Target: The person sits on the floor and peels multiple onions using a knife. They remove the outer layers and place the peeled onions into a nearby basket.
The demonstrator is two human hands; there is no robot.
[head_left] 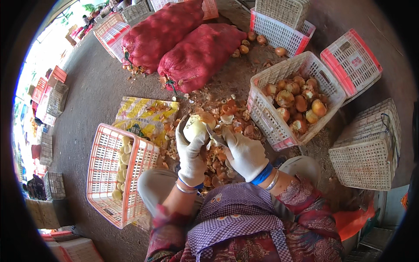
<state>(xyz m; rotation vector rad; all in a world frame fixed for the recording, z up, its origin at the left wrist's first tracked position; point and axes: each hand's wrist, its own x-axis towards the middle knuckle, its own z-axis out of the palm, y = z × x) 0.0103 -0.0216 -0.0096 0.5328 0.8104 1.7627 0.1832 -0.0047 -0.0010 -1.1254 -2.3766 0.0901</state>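
Cupping the onion point(195, 127) over loose skins point(216, 163), your left hand point(191, 159) has its fingers clamped around it — likely to steady it — while your right hand's point(246, 153) fingers grip a small knife point(210, 130) at its side. Pale onions point(124, 159) sit in the left crate point(146, 153), brown onions point(300, 104) in the right crate point(268, 124) — both probably placed for easy reach. Beyond lie red net sacks point(196, 56).

Grey floor point(83, 100), onion skins point(216, 168), red sacks point(198, 54), crates point(270, 124)
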